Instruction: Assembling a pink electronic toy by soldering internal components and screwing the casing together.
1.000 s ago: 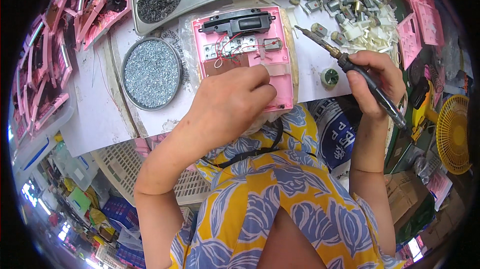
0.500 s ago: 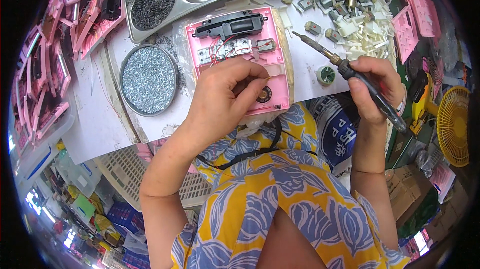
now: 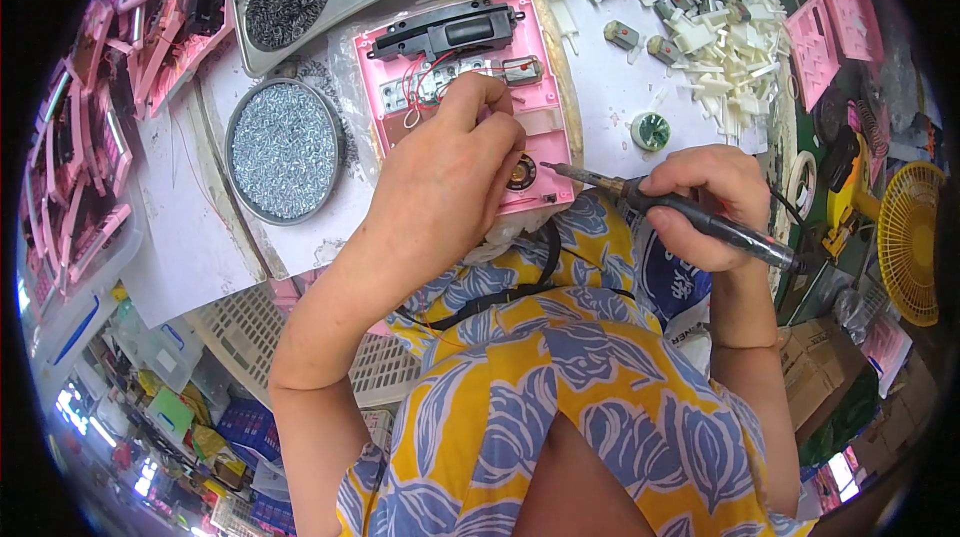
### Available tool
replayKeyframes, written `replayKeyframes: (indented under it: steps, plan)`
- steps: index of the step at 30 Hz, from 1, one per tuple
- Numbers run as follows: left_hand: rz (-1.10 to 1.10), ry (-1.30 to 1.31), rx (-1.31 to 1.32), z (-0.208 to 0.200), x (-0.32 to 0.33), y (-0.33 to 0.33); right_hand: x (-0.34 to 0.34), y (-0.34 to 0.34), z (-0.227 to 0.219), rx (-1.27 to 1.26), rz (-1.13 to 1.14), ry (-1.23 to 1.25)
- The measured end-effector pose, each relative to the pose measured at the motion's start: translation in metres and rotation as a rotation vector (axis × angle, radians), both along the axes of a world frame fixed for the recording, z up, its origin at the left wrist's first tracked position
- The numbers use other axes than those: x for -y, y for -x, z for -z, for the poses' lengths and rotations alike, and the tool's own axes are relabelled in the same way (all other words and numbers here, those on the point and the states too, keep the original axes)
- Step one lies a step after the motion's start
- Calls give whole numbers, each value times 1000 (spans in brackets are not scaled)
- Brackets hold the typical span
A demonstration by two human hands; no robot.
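A pink plastic housing (image 3: 548, 42) lies open on the table in front of me. It holds a long black part (image 3: 470, 33), a small motor (image 3: 522, 70), red wires (image 3: 428, 77) and a round speaker (image 3: 522, 173). Over its middle is my left hand (image 3: 440, 172), with thumb and fingers pinched together; what they hold is hidden behind the hand. My right hand (image 3: 715, 202) grips a soldering iron (image 3: 600, 180) by its black handle. The iron's tip points left, close to the speaker and the housing's right edge.
A small round tin (image 3: 650, 131) stands right of the housing. Motors and white plastic pieces (image 3: 725, 67) are heaped behind it. On the left sit a bowl (image 3: 276, 220) of screws, a metal tray (image 3: 300, 53) of springs and stacked pink housings (image 3: 70, 137). A yellow fan (image 3: 908, 242) stands far right.
The soldering iron has come down and left, its tip now beside the speaker. My left hand has shifted up and left over the housing, its fingers still pinched.
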State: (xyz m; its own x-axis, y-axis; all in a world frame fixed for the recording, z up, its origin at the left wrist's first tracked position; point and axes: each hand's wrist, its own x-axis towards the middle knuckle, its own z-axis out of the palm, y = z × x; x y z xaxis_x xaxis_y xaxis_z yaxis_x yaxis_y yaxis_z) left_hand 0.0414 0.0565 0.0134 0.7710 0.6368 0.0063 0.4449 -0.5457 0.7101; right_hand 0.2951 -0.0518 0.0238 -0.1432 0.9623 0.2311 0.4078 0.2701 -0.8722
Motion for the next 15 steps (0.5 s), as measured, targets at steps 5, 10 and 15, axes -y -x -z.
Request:
replayKeyframes:
  steps: [5,10,15]
  plan:
    - [32,-48,8,1,-1,0,-3,1,1,13,-8,26]
    - [51,-68,-2,3,-1,1,-6,4,3,18,-22,13]
    - [42,-72,-4,3,0,0,-8,5,1,34,-29,30]
